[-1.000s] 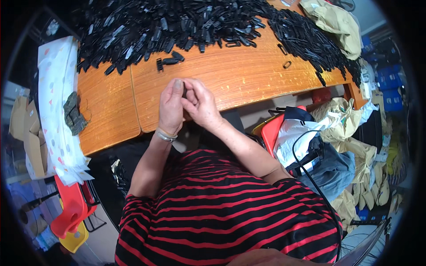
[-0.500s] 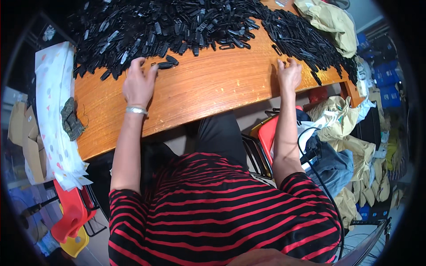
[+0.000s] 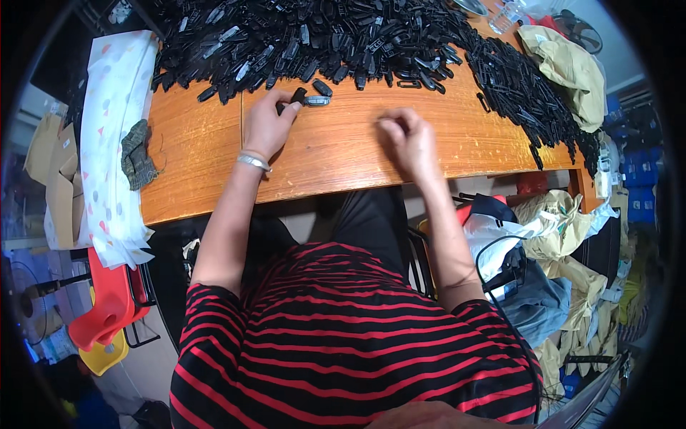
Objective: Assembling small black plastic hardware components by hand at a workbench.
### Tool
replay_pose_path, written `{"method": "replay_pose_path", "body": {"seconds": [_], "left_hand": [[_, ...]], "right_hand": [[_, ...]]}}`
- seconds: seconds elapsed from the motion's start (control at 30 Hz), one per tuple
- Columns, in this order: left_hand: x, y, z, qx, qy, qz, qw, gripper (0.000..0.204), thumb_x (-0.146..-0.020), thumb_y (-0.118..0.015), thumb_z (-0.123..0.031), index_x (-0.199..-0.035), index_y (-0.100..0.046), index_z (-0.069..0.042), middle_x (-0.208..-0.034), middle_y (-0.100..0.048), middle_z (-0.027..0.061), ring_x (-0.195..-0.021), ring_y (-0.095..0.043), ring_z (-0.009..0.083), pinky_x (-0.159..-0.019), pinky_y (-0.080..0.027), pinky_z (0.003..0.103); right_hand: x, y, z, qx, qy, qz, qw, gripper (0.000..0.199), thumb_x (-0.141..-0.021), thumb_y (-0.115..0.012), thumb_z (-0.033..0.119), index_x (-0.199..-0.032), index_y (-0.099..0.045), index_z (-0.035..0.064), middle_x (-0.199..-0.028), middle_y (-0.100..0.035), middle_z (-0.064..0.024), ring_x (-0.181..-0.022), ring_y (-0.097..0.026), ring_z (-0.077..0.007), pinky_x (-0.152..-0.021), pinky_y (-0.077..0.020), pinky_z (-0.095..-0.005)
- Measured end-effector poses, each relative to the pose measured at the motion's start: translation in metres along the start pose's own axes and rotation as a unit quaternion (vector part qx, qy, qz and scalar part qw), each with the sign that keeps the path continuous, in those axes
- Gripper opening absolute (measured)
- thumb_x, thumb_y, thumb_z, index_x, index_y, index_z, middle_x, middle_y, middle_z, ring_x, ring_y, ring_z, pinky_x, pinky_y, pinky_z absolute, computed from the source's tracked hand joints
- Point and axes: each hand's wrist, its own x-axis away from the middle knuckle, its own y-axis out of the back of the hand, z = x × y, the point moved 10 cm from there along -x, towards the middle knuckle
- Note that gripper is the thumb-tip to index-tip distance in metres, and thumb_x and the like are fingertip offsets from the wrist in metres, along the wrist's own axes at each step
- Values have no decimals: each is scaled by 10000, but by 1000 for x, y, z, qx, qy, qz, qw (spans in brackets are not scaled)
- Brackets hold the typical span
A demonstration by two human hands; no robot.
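My left hand [image 3: 269, 130], wearing a silver bracelet, pinches a small black plastic piece [image 3: 297, 97] between thumb and forefinger. Two loose, rounded black pieces lie beside it: a darker one [image 3: 322, 87] and one with a grey sheen [image 3: 316, 101]. Over the bare wood to the right hovers my right hand [image 3: 416, 145], fingers curled in and slightly blurred. Whatever its fingertips hold, if anything, is hidden. Beyond both hands spreads a large heap of elongated black plastic pieces [image 3: 286, 43]. A second heap of slimmer, frame-like black pieces [image 3: 522, 89] runs down the table's right side.
The wooden table [image 3: 343, 154] ends just in front of my body. A patterned white sheet [image 3: 114, 136] hangs over its left end, with a dark crumpled cloth [image 3: 137, 154] beside it. A tan bag [image 3: 564, 71] stands at far right; more bags [image 3: 557, 218] sit below.
My left hand has taken hold of a black piece. My right hand has moved left from beside the slim-piece heap, its fingers curling in. The view has shifted, moving the table right in the picture.
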Motion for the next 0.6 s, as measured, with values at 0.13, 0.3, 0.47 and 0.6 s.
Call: {"method": "replay_pose_path", "body": {"seconds": [0.13,0.3,0.47,0.6], "left_hand": [[34,-31,-11,500,88,109,855,192,-872,-682,-172,-996,-628,-36,-800,-598,-15,-647,-526,65,-542,-411,203],[69,-39,-48,595,104,179,777,193,-895,-666,-165,-1042,-618,-50,-802,-587,-42,-595,-447,-4,-495,-347,138],[68,-31,-46,615,82,121,775,192,-902,-657,-148,-1054,-622,-37,-841,-599,-44,-574,-429,-8,-496,-348,138],[70,-28,-45,620,90,124,770,194,-899,-657,-130,-1066,-623,-38,-847,-606,-38,-568,-432,-6,-495,-353,139]], "right_hand": [[8,-47,23,-291,-99,-7,951,89,-903,-639,54,-965,-633,-10,-822,-675,-39,-680,-596,-50,-602,-485,-187],[15,-61,39,-354,-75,-38,931,110,-923,-631,112,-948,-634,5,-803,-655,-14,-684,-578,-47,-592,-476,-187],[28,-51,45,-349,-24,-58,935,208,-927,-624,113,-1106,-639,7,-854,-661,-29,-725,-609,-68,-595,-493,-199],[31,-62,36,-396,-81,51,913,267,-912,-636,92,-1163,-623,1,-873,-669,-41,-717,-623,-88,-629,-509,-214]]}}
